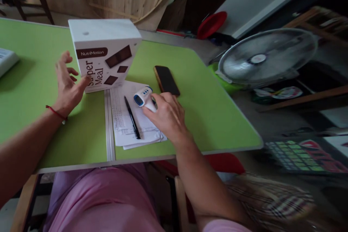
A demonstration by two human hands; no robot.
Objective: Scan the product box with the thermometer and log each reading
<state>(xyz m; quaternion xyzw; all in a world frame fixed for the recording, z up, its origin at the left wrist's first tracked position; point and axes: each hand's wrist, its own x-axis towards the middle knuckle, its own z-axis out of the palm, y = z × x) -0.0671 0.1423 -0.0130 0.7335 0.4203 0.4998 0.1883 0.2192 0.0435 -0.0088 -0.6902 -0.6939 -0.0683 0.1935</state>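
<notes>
My right hand [169, 115] is closed around the handle of a white and blue infrared thermometer [143, 96], its small screen facing me. Beneath it lies a stack of papers [146, 125] with handwriting, and a black pen [132, 117] rests on the sheets. Just beyond my right fingers is a dark phone [166, 79] in a tan case, flat on the table. My left hand [70, 81] has its fingers spread at the left side of a white NutriMotion box [104, 56]; the thumb overlaps the box's front. The box stands upright, partly over the papers.
The green folding table [212, 116] has a metal seam [109, 130] running toward me. At its far left is a white object [7, 59], cut off by the frame. A large fan [257, 58] stands past the right side. Behind it lies a red basin [212, 25].
</notes>
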